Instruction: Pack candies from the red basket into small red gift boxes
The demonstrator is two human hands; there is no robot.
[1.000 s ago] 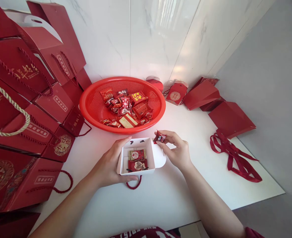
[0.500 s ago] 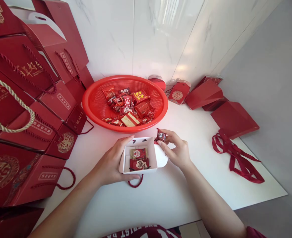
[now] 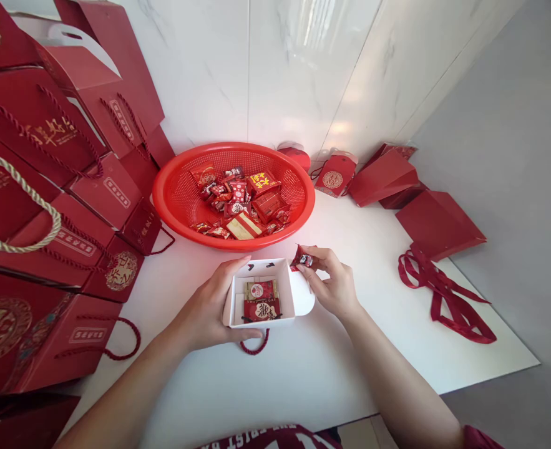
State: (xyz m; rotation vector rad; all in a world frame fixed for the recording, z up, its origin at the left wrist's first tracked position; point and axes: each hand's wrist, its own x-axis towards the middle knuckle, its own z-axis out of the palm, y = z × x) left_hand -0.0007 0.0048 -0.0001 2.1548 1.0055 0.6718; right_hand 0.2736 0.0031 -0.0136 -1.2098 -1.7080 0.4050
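My left hand (image 3: 212, 305) is wrapped round the left side of a small gift box (image 3: 284, 293), its white inside facing up. Two wrapped sweets lie in the box: a gold-and-red one (image 3: 262, 290) and a dark red one (image 3: 262, 310) with white lettering. A red cord handle (image 3: 255, 345) hangs from its near side, and a white flap sticks out at the right. Just beyond that flap, my right hand (image 3: 334, 280) pinches a dark red wrapped candy (image 3: 302, 257) between thumb and fingers, beside the box's far right corner.
A red plastic basket (image 3: 163, 202) holding several wrapped sweets stands behind the box. Red gift bags and boxes (image 3: 102, 187) are stacked on the left. Small red boxes (image 3: 382, 174) line the tiled wall, and a red ribbon (image 3: 448, 299) lies on the white table at right.
The candy in my right hand has turned slightly between the fingers. Both hands keep nearly the same place, and the whole view has shifted a little.
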